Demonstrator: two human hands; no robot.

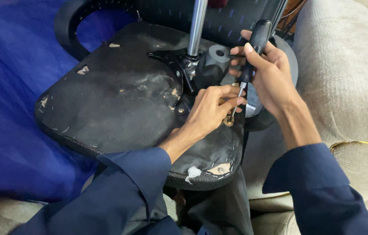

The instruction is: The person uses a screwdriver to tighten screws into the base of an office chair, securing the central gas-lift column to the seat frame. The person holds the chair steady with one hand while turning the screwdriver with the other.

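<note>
Count: two hands, left [212, 111] at 6 o'clock of the mechanism, right [269, 74] at 3 o'clock. One screwdriver [250, 61]. One upturned seat [118, 100]. One chrome post [196, 27]. Two blue sleeves [136, 182].

— What sort of place is this?

— A home, most likely a living room. A beige upholstered sofa [349, 82] with a coarse woven cover fills the right side, and more of the same fabric shows at the lower left.

— Anything else pointing that way?

— A blue cloth sheet [10, 87] is spread out on the left, the kind laid down for a job indoors. An upturned office chair seat [114, 100] lies across it, resting among soft furniture rather than on a workshop surface. A thin gold hoop [367, 143] lies on the sofa cushion.
</note>
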